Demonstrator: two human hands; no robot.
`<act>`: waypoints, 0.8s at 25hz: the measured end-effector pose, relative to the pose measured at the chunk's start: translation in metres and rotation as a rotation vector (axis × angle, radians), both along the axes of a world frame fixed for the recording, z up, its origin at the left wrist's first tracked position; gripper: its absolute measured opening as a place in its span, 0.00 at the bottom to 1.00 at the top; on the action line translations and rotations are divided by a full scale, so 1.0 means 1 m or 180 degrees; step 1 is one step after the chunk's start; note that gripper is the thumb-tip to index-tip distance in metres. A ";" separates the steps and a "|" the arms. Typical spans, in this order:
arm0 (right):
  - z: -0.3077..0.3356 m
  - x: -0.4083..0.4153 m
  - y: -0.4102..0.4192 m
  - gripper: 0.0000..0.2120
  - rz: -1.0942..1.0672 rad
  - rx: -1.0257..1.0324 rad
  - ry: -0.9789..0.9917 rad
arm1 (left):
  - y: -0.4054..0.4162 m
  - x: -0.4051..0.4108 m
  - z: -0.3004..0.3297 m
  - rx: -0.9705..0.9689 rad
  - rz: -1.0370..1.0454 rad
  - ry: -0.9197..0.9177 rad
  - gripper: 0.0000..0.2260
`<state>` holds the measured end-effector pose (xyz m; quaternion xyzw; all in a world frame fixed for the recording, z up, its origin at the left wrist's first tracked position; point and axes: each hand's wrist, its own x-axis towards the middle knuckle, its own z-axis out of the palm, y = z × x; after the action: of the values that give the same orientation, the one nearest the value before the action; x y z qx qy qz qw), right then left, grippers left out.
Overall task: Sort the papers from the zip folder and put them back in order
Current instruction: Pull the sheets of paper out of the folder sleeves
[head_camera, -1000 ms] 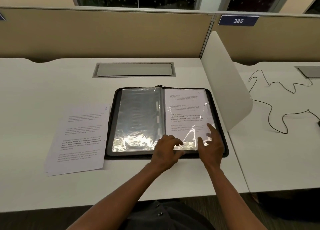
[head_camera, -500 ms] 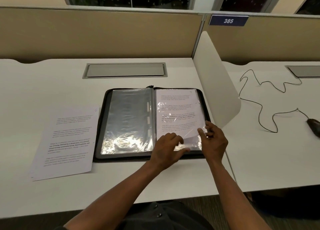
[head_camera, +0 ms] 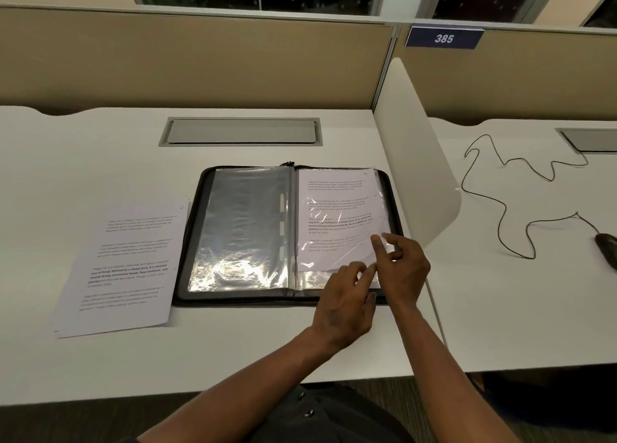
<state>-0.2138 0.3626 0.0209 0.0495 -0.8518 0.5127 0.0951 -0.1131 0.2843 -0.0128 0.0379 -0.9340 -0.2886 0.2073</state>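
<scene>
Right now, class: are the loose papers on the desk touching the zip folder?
Apart. The head view shows a strip of bare desk between the loose papers and the zip folder.

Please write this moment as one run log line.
right hand: pinches sleeve corner | left hand: holds sleeve bottom | zip folder: open | loose papers: left of folder

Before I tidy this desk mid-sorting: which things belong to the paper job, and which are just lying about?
Job:
zip folder, open
printed sheet in its right sleeve
loose papers left of it
left hand and right hand, at the sleeve's lower corner

Lying about:
cable
mouse
desk divider
</scene>
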 end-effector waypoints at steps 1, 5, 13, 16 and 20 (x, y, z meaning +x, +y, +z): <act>0.000 0.000 -0.001 0.15 0.0011 0.0006 0.0015 | 0.002 -0.001 0.000 0.0058 0.0078 -0.0027 0.27; 0.003 -0.002 -0.002 0.16 0.0053 0.0078 0.0047 | 0.010 -0.002 -0.006 0.0257 0.0220 0.0068 0.27; 0.003 0.008 -0.003 0.16 0.0260 -0.0027 0.0023 | 0.011 -0.030 0.001 0.0701 0.0934 -0.0476 0.35; 0.000 0.008 -0.004 0.13 0.0323 -0.0106 0.0113 | 0.012 -0.036 -0.007 0.0379 0.1040 -0.0520 0.32; 0.002 0.010 -0.003 0.13 0.0312 -0.0235 0.0137 | 0.014 -0.046 -0.005 0.0784 0.1094 -0.0192 0.22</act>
<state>-0.2040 0.3599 0.0226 0.0986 -0.8266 0.5467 0.0899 -0.1593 0.2981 -0.0181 0.2304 -0.8772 -0.3598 0.2192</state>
